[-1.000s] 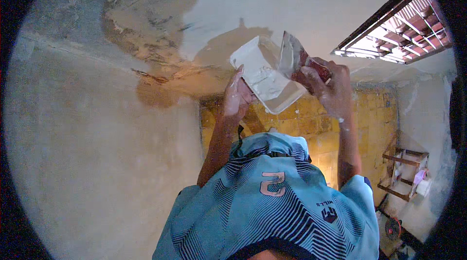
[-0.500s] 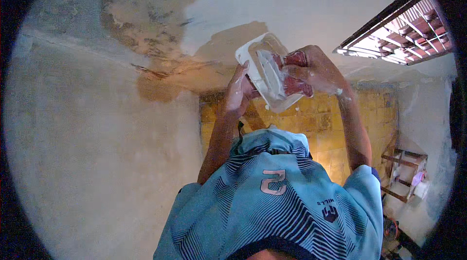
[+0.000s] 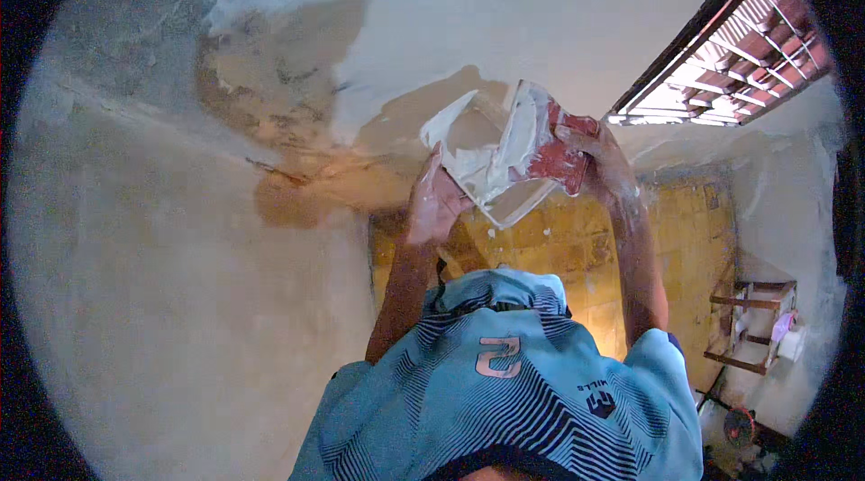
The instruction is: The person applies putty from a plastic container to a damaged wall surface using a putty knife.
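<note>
Head-worn fisheye, close, looking down

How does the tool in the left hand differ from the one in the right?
The flat board on the left hand is pale and broad, loaded with white plaster; the trowel in the right hand is narrower, with a red, plaster-smeared handle part. The board lies tilted face-up, while the trowel stands on edge against it. Both are raised overhead and coated in plaster.
</note>
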Tool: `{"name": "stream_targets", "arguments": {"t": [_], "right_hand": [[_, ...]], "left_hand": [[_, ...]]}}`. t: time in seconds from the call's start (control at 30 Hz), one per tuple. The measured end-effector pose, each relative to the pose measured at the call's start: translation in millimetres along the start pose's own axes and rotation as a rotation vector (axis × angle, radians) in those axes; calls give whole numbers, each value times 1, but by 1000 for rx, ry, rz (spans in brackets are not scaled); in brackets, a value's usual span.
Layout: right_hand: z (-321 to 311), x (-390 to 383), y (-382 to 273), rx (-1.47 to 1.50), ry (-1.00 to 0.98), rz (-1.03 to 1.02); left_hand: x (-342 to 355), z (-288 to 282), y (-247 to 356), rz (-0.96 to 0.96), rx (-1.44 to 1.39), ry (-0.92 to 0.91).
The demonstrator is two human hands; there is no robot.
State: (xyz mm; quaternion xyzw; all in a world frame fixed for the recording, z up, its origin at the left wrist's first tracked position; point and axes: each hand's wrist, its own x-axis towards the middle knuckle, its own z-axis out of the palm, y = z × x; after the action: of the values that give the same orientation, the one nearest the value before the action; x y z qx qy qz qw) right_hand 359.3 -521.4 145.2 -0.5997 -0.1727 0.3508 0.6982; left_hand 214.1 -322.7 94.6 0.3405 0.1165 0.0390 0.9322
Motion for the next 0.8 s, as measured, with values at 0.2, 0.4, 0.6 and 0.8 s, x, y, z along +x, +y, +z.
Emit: {"name": "stream_targets", "arguments": {"t": [0.2, 0.4, 0.6, 0.8], "right_hand": [[11, -30, -8, 450, 107, -136], [5, -39, -5, 774, 70, -203], [29, -36, -23, 736, 185, -393], [27, -13, -57, 555, 270, -702]], "left_hand": [[15, 8, -7, 45, -85, -24], [30, 27, -9, 82, -99, 9], [32, 33, -9, 101, -98, -18], [28, 44, -3, 80, -123, 83]]}}
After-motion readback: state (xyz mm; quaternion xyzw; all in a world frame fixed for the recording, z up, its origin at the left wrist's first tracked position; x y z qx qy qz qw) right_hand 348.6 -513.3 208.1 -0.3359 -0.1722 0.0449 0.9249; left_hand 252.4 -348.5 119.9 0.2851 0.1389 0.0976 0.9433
